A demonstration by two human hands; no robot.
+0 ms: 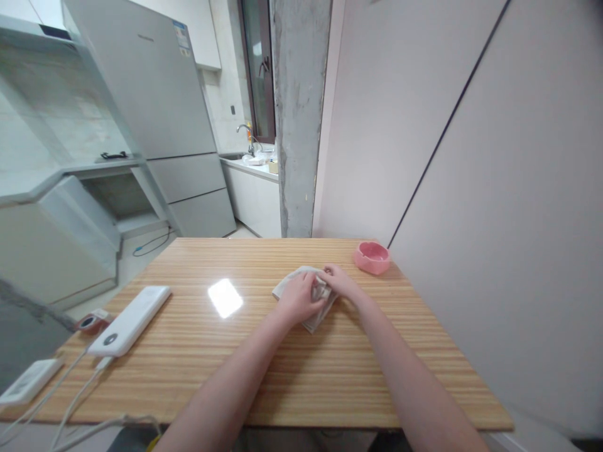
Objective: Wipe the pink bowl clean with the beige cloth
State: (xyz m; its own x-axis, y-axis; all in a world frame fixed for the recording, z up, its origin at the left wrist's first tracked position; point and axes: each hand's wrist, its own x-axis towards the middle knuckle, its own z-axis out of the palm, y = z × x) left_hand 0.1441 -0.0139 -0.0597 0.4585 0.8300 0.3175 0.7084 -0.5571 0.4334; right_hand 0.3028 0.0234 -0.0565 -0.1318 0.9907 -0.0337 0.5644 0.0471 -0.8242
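Note:
A small beige cloth (288,284) lies crumpled on the wooden table (264,364), past its middle. My left hand (298,299) rests on top of the cloth with its fingers curled over the fabric. My right hand (340,280) meets it from the right and pinches the cloth's upper edge. Both hands cover most of the cloth. A pink bowl (372,257) stands just beyond my right hand at the table's far right corner.
A white power bank (130,320) with cables lies at the table's left, beside a small red-brown object (92,322) and another white device (29,381). A wall runs along the right edge. A concrete pillar (298,119), fridge (160,113) and sink counter stand beyond.

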